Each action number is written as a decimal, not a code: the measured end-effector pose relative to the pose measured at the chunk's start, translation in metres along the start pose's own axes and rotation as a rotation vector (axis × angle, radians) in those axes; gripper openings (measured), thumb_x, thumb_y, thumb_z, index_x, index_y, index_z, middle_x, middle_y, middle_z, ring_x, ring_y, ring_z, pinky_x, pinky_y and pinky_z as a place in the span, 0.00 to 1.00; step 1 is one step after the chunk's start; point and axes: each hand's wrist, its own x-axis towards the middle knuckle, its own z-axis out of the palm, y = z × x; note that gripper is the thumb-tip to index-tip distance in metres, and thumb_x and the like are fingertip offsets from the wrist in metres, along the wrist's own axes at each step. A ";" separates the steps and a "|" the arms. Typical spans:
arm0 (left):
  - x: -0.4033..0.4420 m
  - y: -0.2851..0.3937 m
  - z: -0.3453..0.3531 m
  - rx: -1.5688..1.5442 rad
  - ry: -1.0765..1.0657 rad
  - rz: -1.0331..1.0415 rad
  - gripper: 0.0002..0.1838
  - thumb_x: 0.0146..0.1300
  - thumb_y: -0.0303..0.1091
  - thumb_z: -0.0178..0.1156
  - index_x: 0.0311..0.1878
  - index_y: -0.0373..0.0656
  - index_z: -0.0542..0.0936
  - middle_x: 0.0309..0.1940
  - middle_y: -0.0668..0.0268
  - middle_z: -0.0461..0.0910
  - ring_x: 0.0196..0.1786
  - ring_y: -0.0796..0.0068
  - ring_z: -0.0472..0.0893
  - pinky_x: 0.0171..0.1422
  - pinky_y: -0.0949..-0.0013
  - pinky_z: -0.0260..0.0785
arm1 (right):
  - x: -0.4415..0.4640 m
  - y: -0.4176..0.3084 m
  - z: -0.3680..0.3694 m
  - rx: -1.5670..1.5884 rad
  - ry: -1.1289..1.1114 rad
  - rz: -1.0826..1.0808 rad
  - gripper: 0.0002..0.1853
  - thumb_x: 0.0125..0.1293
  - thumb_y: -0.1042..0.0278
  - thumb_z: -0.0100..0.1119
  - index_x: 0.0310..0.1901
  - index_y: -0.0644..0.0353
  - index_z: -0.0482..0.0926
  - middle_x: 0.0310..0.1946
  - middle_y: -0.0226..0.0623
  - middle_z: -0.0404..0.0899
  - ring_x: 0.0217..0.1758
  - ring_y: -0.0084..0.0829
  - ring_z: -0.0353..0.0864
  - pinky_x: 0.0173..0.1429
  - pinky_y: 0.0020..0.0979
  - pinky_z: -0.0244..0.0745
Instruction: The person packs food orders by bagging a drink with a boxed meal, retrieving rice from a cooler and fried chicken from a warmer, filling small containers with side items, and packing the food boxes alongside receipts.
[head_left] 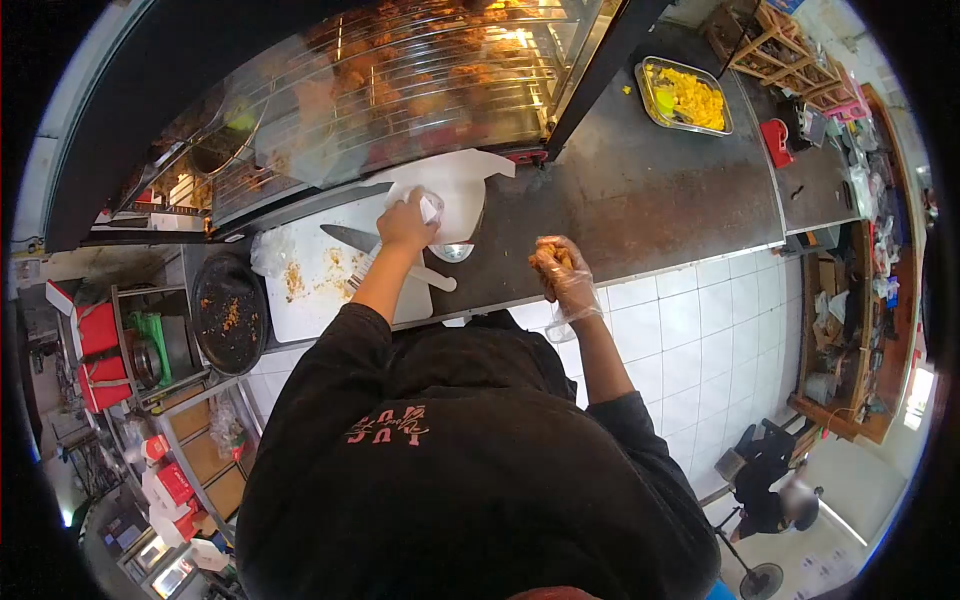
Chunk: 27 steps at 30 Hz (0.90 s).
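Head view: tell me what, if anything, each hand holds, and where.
The gloved right hand holds browned food by its right side. The left hand is at something whitish; whether gripped, I cannot tell.

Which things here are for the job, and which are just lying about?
Probably for the job:
fried food, in the right hand
glove, on that hand
white paper, by the left hand

Probably just lying about:
yellow food, in its tray
pan, with crumbs
fan
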 end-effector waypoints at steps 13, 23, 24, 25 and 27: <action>-0.112 0.007 0.079 0.004 -0.142 0.339 0.48 0.49 0.43 0.74 0.74 0.47 0.66 0.59 0.53 0.77 0.44 0.52 0.86 0.45 0.54 0.80 | 0.009 0.001 -0.004 -0.053 -0.058 -0.048 0.10 0.68 0.62 0.70 0.49 0.44 0.83 0.31 0.21 0.80 0.23 0.11 0.66 0.20 0.16 0.57; -0.103 0.024 0.083 0.128 -0.150 0.350 0.55 0.51 0.46 0.75 0.79 0.42 0.57 0.58 0.56 0.73 0.41 0.59 0.87 0.40 0.56 0.80 | -0.007 -0.005 0.000 -0.064 -0.014 0.018 0.11 0.67 0.63 0.71 0.49 0.43 0.83 0.30 0.21 0.78 0.23 0.11 0.66 0.20 0.17 0.57; -0.101 0.026 0.084 0.142 -0.179 0.336 0.55 0.51 0.47 0.74 0.79 0.42 0.56 0.58 0.57 0.74 0.42 0.59 0.87 0.40 0.56 0.80 | -0.008 -0.004 0.002 -0.063 -0.010 0.019 0.11 0.67 0.63 0.71 0.49 0.43 0.83 0.30 0.21 0.78 0.23 0.11 0.66 0.20 0.17 0.57; -0.100 0.028 0.084 0.155 -0.206 0.321 0.55 0.52 0.48 0.74 0.79 0.42 0.55 0.58 0.57 0.75 0.42 0.59 0.87 0.39 0.56 0.80 | -0.008 -0.002 0.004 -0.068 -0.023 0.017 0.11 0.67 0.63 0.71 0.49 0.43 0.83 0.30 0.21 0.78 0.22 0.11 0.66 0.19 0.17 0.57; -0.097 0.028 0.093 0.166 -0.191 0.313 0.56 0.53 0.51 0.74 0.80 0.44 0.54 0.59 0.57 0.76 0.41 0.60 0.88 0.38 0.57 0.80 | -0.009 -0.003 0.009 -0.071 -0.033 0.011 0.11 0.67 0.63 0.72 0.49 0.44 0.83 0.29 0.21 0.77 0.22 0.11 0.66 0.19 0.17 0.57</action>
